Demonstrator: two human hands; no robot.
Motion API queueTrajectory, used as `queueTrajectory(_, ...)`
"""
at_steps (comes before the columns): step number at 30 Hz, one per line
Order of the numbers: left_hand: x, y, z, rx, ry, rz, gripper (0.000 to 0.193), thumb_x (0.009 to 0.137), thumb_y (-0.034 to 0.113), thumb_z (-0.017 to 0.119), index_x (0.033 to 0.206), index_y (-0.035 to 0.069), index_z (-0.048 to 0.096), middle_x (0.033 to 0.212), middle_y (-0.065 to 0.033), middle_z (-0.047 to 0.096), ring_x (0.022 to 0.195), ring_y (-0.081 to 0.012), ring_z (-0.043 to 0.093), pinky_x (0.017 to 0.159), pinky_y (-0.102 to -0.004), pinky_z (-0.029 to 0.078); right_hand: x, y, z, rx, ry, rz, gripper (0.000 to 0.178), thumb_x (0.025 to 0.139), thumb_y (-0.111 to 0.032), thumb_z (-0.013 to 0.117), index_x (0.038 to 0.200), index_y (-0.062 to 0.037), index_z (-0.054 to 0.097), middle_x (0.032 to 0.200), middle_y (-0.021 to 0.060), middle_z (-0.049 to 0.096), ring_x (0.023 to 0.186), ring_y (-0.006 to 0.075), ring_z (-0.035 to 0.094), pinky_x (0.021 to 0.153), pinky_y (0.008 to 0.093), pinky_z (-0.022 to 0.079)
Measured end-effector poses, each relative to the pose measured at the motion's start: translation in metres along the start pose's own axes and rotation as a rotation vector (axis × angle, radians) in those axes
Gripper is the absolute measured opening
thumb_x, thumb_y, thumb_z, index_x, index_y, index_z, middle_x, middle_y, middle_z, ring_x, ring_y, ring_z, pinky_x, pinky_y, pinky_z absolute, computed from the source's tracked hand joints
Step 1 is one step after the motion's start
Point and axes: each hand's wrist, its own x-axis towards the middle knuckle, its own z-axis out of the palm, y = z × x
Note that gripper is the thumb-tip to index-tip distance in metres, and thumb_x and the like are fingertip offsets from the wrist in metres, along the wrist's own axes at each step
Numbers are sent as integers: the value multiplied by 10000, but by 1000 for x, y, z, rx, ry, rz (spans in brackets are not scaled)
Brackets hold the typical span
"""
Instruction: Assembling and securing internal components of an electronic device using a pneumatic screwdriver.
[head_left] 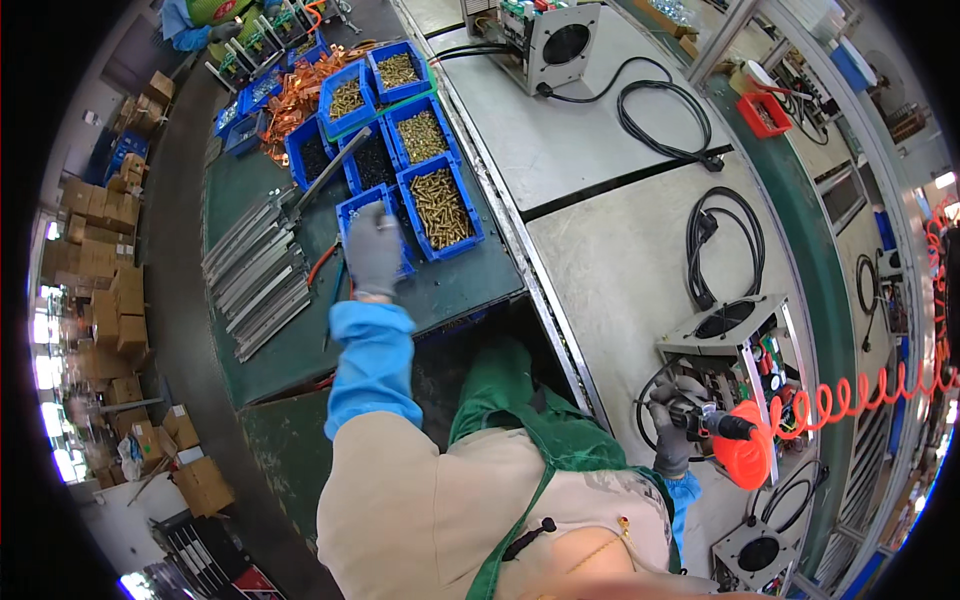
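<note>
Head view: the left hand (374,255), grey-gloved, is extended forward over a small blue bin (358,199), its forearm in a blue sleeve (372,365); motion blur and the bin obscure the fingertips, so whether they are released or grasping anything cannot be told. The right hand (672,425), also gloved, is held low beside an opened metal unit (712,337), fingers wrapped around a black tool (733,427). That tool lies just beside a red coiled hose (818,408); its grip is partly covered by the hand. The right forearm is mostly hidden behind the torso.
</note>
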Motion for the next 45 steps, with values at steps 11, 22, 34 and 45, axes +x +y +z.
queueTrajectory(11,150,-54,54,628,-706,227,338,833,196,572,1139,66,631,1135,-162,634,1104,-311,577,935,-408,467,4,-6,14,221,207,108,508,667,52,665,1147,-17,514,841,62,630,717,130,588,683,272,508)
queueTrajectory(22,168,-74,85,712,-720,90,271,804,222,606,1022,67,654,1054,-182,649,1006,-361,602,888,-438,471,22,-47,2,168,261,-87,501,707,-110,634,1184,-23,506,728,70,563,589,147,516,760,377,485)
queueTrajectory(34,29,22,22,-68,-310,355,136,847,154,615,952,70,638,903,-154,657,869,-331,631,776,-397,493,13,-138,-131,87,245,-557,464,762,-189,660,1198,-90,534,637,-9,384,585,137,422,568,278,365)
queueTrajectory(45,-87,17,68,210,-508,551,166,835,232,635,976,145,642,963,-127,572,870,-335,589,761,-416,485,-45,-173,-211,263,317,-735,482,692,-79,631,1167,-96,548,599,-72,398,530,68,400,651,269,295)
